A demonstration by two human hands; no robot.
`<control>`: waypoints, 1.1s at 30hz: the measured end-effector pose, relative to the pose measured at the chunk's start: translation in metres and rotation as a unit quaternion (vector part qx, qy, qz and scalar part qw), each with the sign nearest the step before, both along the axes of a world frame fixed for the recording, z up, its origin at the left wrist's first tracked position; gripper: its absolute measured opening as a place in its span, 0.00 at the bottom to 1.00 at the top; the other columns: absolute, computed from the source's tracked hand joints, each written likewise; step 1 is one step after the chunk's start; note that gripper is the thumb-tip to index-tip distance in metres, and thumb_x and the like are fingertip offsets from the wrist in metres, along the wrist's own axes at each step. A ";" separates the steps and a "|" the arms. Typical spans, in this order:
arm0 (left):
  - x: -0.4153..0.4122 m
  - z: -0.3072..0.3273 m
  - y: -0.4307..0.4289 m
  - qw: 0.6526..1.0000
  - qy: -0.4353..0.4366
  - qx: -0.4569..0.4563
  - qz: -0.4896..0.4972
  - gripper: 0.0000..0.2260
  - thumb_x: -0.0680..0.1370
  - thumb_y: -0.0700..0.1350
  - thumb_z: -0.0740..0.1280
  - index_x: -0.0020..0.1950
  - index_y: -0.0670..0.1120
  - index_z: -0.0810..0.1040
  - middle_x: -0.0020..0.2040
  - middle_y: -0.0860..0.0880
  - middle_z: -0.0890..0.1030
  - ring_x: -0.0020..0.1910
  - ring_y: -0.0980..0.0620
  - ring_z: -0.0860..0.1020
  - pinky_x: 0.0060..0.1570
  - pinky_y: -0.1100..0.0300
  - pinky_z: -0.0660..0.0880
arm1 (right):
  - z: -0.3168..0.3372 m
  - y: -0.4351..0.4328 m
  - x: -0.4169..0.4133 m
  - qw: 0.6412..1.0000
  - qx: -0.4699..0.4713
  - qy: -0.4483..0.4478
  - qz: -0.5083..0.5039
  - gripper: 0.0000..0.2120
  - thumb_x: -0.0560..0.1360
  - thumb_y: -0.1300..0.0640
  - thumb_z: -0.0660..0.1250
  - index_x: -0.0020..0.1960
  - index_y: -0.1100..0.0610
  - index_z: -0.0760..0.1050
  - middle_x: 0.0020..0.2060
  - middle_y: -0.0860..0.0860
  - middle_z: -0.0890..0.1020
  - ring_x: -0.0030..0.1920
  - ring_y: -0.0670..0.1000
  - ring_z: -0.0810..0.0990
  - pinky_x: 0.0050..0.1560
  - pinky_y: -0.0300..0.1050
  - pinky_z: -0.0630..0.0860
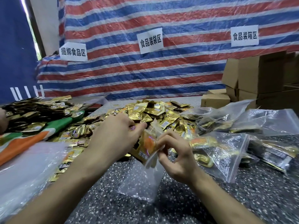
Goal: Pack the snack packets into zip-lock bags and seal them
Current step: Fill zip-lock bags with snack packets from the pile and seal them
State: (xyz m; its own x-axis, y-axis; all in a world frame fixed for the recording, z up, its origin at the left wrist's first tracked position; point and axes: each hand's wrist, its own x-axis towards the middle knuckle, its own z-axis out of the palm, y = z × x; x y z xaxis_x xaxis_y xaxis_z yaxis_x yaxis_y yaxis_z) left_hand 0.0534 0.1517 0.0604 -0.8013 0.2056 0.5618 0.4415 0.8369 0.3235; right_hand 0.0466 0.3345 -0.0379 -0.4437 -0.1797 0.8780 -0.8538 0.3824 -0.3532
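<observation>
Hanging behind the table [242, 199], a striped tarp [178, 70] backs everything, with boxes [252, 75] at the right. A loose pile [161, 113] of gold snack packs covers the middle, and filled bags [226, 147] lie to the right of it.

The bag [142, 180] in hand dangles between the two hands, its bottom resting on the table and its mouth up at the fingertips. The left hand [118, 136] curls its fingers round a few packets [145, 147], which sit just left of the mouth. Their long axis slants up and away towards the pile. The right hand [178, 157] pinches the bag's near lip between thumb and forefinger, its other fingers loosely bent. The left hand is the nearer to the packets, so the push down into the bag looks like its job while the right holds the lip open.

Three signs read 捆绑食品区 [73, 52], 食品装袋区 [150, 40] and 食品装箱区 [244, 36]. The packets' print is too blurred to read.
</observation>
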 end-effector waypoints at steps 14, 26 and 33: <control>-0.022 -0.001 0.023 0.956 -0.269 -0.006 -0.114 0.22 0.80 0.54 0.66 0.26 0.49 0.79 0.22 0.55 0.73 0.21 0.60 0.68 0.23 0.69 0.64 | 0.004 0.000 0.001 0.998 -0.064 0.021 0.010 0.06 0.73 0.71 0.70 0.49 0.64 0.80 0.47 0.54 0.78 0.47 0.52 0.80 0.44 0.47 0.81; -0.029 0.013 -0.005 0.925 -0.157 0.228 -0.260 0.15 0.82 0.50 0.62 0.68 0.62 0.73 0.57 0.50 0.79 0.41 0.52 0.85 0.37 0.62 0.80 | 0.010 0.010 -0.005 0.993 -0.051 0.070 -0.081 0.05 0.71 0.67 0.61 0.45 0.67 0.75 0.42 0.57 0.77 0.42 0.50 0.75 0.42 0.35 0.73; -0.085 -0.084 -0.033 0.970 -0.205 0.097 0.086 0.23 0.77 0.58 0.70 0.66 0.47 0.73 0.63 0.46 0.76 0.56 0.48 0.77 0.60 0.47 0.76 | 0.011 0.007 -0.003 0.994 -0.071 0.051 -0.071 0.05 0.72 0.69 0.61 0.45 0.67 0.75 0.45 0.59 0.78 0.47 0.50 0.76 0.48 0.32 0.73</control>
State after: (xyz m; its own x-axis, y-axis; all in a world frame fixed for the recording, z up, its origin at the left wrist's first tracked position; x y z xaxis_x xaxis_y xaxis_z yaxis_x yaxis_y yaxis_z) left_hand -0.0320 0.1190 -0.0238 -0.9789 -0.0283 0.2025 0.1015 0.7924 0.6016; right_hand 0.0436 0.3416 -0.0274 -0.3625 0.0074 0.9319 -0.8287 0.4550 -0.3260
